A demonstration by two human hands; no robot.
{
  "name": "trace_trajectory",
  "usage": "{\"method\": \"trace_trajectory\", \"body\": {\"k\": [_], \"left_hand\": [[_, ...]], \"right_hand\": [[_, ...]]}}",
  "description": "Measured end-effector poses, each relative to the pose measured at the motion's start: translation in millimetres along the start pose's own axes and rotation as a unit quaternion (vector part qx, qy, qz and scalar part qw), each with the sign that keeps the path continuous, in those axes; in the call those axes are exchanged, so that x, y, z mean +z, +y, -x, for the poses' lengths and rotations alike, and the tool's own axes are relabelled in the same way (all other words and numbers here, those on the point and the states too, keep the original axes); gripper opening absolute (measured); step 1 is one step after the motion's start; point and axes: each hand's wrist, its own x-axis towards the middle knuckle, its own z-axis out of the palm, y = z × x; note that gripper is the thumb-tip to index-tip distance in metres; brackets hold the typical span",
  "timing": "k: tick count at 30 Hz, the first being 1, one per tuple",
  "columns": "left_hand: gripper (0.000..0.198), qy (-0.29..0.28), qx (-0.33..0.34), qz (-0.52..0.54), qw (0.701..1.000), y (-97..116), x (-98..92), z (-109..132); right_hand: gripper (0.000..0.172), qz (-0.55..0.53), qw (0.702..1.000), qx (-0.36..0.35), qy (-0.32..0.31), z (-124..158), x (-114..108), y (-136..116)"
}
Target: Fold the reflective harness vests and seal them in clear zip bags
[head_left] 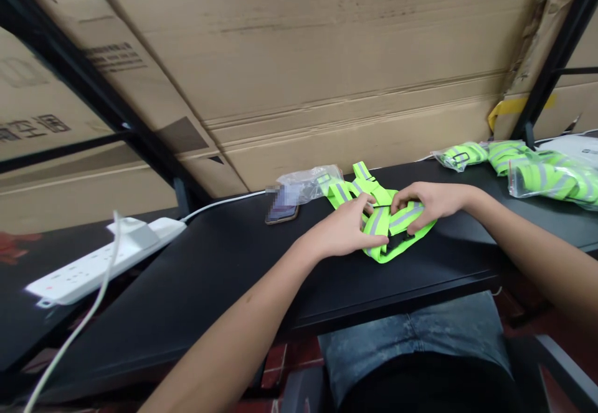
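Observation:
A neon-yellow reflective harness [379,221] with grey stripes lies partly folded on the black table, its straps reaching toward the back. Near its front edge is a black plastic buckle [397,240]. My left hand [344,226] grips the harness from the left, with the thumb stretched along the strap near the buckle. From the right, my right hand [427,204] pinches the webbing, its thumb beside the buckle and its fingers curled on the strap. Parts of the webbing are hidden under both hands.
Behind the harness, a clear plastic bag [311,182] lies next to a phone [283,206]. Several bagged neon-yellow strap bundles [551,176] sit at the right. A white power strip [107,260] with a cable spans the left side. Cardboard [327,58] and black metal posts [103,76] stand behind the table.

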Motion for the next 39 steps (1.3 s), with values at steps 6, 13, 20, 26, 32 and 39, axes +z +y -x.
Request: {"method": "trace_trajectory", "body": {"k": [6,13,20,26,32,39], "left_hand": [[0.086,0.053,-0.023,0.043,0.997,5,6.9,2],[0.056,0.261,-0.042,0.166,0.950,0,-3.2,41],[0.029,0.178,-0.112,0.081,0.974,-11,-0.8,120],[0.032,0.089,-0.128,0.088,0.984,-8,-33.9,96],[0.035,0.160,-0.069,-0.167,0.971,-48,-39.5,-13],[0.051,0.132,-0.153,-0.230,0.952,-107,-43.9,-51]], "right_hand": [[0.029,0.052,0.994,0.000,0.093,10,5,-16],[0.045,0.018,0.928,0.057,0.368,53,31,-10],[0.078,0.120,0.824,0.254,0.493,103,61,7],[0.034,0.221,0.856,0.198,0.424,78,22,-5],[0.017,0.285,0.928,0.157,0.179,-13,-14,3],[0.069,0.178,0.973,0.089,0.114,-110,7,40]]}}
